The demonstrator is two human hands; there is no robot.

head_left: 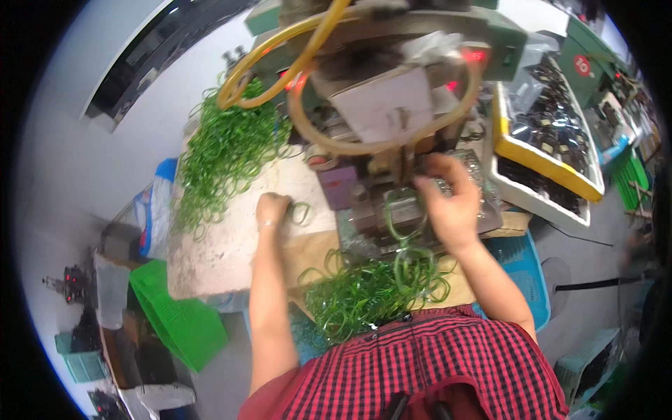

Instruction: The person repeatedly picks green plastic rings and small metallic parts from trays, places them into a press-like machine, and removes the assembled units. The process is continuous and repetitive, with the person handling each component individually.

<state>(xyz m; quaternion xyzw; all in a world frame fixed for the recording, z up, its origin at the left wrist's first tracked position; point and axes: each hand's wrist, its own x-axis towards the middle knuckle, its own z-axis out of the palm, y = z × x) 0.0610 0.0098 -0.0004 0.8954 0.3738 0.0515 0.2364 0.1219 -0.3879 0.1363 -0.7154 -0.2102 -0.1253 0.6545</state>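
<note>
My left hand (272,209) is closed over the pale board (231,255), with a thin green plastic loop (300,213) at its fingertips. My right hand (453,208) is at the bench machine (378,231), thumb and fingers curled in beside its tool. Motion blurs those fingertips, and whatever they may grip cannot be made out. Under the tool, two joined green loops (392,221), shaped like a spectacle frame, hang toward me. A heap of similar green loops (357,297) lies against my checked apron. A larger heap (227,143) covers the board's far left.
Yellow tubing (318,45) curves above the machine, and a paler hose (364,148) loops in front of it. At right are stacked foam boxes (549,164) of dark glossy parts and a blue basket (528,269). A green crate (175,315) stands at lower left.
</note>
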